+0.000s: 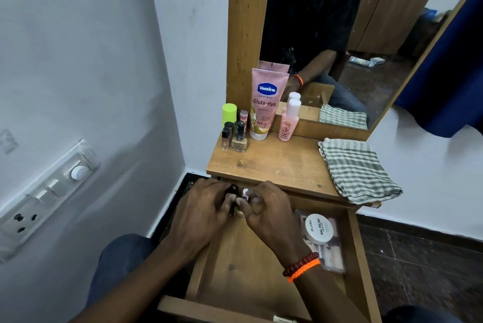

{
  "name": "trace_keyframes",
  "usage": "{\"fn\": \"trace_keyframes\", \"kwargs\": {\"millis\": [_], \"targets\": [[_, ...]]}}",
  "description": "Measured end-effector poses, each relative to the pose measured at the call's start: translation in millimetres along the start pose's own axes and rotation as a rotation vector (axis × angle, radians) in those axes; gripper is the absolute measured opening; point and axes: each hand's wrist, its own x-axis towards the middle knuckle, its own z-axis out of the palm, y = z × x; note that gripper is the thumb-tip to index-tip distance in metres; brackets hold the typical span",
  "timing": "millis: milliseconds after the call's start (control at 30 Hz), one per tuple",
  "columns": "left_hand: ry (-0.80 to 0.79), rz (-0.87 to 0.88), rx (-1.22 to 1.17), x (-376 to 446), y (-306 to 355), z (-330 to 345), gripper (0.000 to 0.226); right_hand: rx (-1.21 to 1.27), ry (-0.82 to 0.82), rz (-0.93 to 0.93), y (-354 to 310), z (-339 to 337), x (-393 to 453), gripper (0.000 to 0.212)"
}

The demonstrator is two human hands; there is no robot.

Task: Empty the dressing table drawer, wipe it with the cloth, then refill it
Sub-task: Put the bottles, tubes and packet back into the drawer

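Note:
The wooden drawer [358,257] stands pulled open below the dressing table top [277,163]. Over its far left corner my left hand [201,207] grips a small dark-capped bottle [232,189]. Close beside it my right hand [269,207] pinches a small white-capped bottle [245,193]. A round white nail polish remover tub [319,228] lies on a clear packet [332,254] at the drawer's right side. A folded green-and-white striped cloth [358,168] lies on the table top's right end, overhanging the edge.
At the table top's back left stand a pink Vaseline tube [265,106], a pink bottle [288,121], a lime-capped bottle [229,113] and several small nail polish bottles [236,134]. A mirror [339,35] rises behind. A wall with a switch panel [52,192] is at left.

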Motion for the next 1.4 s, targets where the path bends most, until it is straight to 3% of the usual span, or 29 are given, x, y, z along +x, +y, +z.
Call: {"fn": "trace_keyframes", "kwargs": {"millis": [200, 367, 500, 733, 867, 1067, 1267, 1400], "targets": [[0.202, -0.059, 0.047, 56, 12, -20, 0.028, 0.027, 0.118, -0.08, -22, -32, 45, 0.021], [0.173, -0.112, 0.14, 103, 16, -17, 0.029, -0.114, 0.116, -0.114, -36, -31, 93, 0.042], [0.178, -0.121, 0.184, 108, 12, -11, 0.023, -0.107, 0.108, -0.108, -35, -23, 104, 0.037], [0.231, -0.103, 0.033, 86, 21, -34, 0.017, 0.027, 0.197, -0.112, -38, -34, 98, 0.019], [0.045, -0.035, -0.11, 54, 29, -55, 0.023, 0.081, 0.181, -0.071, -38, -63, 78, 0.021], [-0.271, 0.111, -0.074, 14, 15, -38, 0.024, 0.044, 0.076, 0.017, -31, -76, 24, 0.008], [-0.299, 0.005, 0.022, -2, 4, -11, 0.015, 0.049, -0.053, 0.17, -17, -33, -6, 0.004], [-0.303, 0.029, 0.091, -5, -2, -1, 0.009, 0.055, -0.116, 0.218, -16, -19, -9, 0.008]]}}
